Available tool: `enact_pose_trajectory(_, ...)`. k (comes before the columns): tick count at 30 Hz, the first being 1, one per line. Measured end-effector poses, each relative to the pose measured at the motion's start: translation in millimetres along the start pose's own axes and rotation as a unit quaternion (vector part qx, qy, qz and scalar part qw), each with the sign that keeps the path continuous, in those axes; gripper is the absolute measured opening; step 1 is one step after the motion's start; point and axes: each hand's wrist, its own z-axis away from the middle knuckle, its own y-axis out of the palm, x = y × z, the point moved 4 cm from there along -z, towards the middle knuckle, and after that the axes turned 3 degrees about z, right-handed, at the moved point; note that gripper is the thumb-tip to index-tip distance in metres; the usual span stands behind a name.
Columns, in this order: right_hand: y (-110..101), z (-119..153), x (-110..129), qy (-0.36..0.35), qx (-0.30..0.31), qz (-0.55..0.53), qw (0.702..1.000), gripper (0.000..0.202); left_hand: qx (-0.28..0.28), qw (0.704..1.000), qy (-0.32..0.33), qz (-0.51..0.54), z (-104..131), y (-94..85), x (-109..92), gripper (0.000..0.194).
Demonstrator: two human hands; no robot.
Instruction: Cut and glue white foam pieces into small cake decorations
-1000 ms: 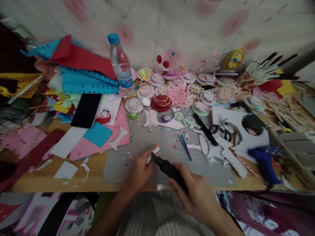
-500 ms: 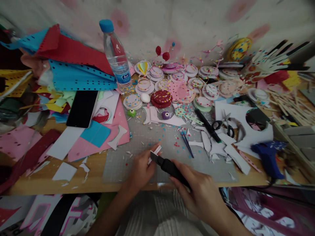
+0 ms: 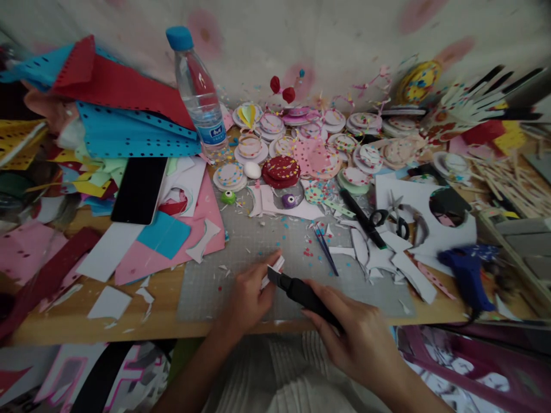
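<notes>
Close to the table's front edge, my left hand [image 3: 252,295] pinches a small white strip [image 3: 279,263], its end poking up past the fingertips. My right hand [image 3: 355,327] is wrapped round the black handle of a utility knife [image 3: 305,292]. The knife's dark blade lies at the white strip, beside my left fingertips; whether it cuts into the strip I cannot tell. Both hands are above a grey cutting mat [image 3: 245,246] strewn with tiny paper scraps. Beyond them, on the mat, rest tweezers [image 3: 326,249].
A water bottle [image 3: 202,103] stands at the back left, near a phone [image 3: 140,189]. Several decorated paper discs [image 3: 282,171] crowd the back. To the right lie scissors [image 3: 391,218], a black pen-like tool [image 3: 364,218] and a blue glue gun [image 3: 467,281].
My right hand and the knife have shifted slightly right, the blade staying by the white strip. My left hand keeps its pinch. The whole view has moved a little.
</notes>
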Motion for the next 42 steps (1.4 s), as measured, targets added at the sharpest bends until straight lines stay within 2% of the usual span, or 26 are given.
enact_pose_trajectory(17,-2.7,12.0,-9.3,0.011,-0.026,-0.023,0.999,0.033,0.031,0.998,0.039,-0.044,1.6,3.5,-1.9,0.059)
enact_pose_trajectory(24,-0.2,18.3,-8.6,0.012,-0.04,-0.026,0.999,0.033,0.025,0.995,0.071,-0.062,0.3,4.1,-7.5,0.054)
enact_pose_trajectory(27,2.7,19.3,-15.6,0.02,-0.049,-0.047,0.997,0.033,0.022,0.995,0.074,-0.062,1.5,4.1,-6.9,0.05)
enact_pose_trajectory(31,-4.9,24.0,-47.7,0.118,-0.14,-0.023,0.983,0.036,-0.017,0.999,0.023,-0.03,5.5,3.3,3.2,0.042)
enact_pose_trajectory(32,-7.0,25.6,-54.9,0.146,-0.153,-0.019,0.977,0.037,-0.022,0.999,0.014,-0.023,6.1,3.9,5.2,0.041)
enact_pose_trajectory(34,-8.2,25.9,-60.7,0.158,-0.144,-0.044,0.976,0.035,-0.024,1.0,0.005,-0.011,6.0,5.4,6.9,0.039)
enact_pose_trajectory(36,-6.4,22.5,-58.0,0.153,-0.12,-0.092,0.977,0.032,-0.036,0.999,-0.022,0.006,4.0,4.6,6.3,0.036)
enact_pose_trajectory(39,-3.9,12.4,-48.6,0.163,-0.111,-0.171,0.965,0.026,-0.058,0.99,-0.11,0.062,-0.4,-0.5,1.7,0.03)
enact_pose_trajectory(42,-1.2,0.6,-38.5,0.166,-0.101,-0.246,0.95,0.023,-0.028,0.962,-0.204,0.181,-3.0,-3.6,-9.4,0.033)
